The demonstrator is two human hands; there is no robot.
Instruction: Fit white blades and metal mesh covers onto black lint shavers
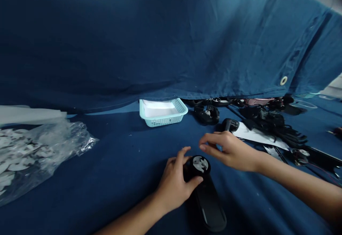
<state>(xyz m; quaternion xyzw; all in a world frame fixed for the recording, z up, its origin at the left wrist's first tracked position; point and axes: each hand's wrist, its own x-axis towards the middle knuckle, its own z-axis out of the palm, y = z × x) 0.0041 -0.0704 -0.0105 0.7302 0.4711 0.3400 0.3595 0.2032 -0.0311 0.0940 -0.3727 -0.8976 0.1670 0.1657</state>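
My left hand [175, 182] wraps around the round head of a long black plastic part [207, 195] that lies on the blue cloth, thumb and fingers on either side of it. A white-and-grey disc [200, 163] sits in the top of that round head. My right hand [229, 150] hovers just above and to the right of the disc, its fingers drawn together in a pinch. Whether anything is between those fingertips I cannot make out.
A pale green mesh basket [163, 111] with white sheets stands at the back centre. A clear plastic bag [40, 153] of white flat pieces lies at the left. Black parts and cables [269, 122] pile up at the right. A hanging blue cloth [171, 39] closes the back.
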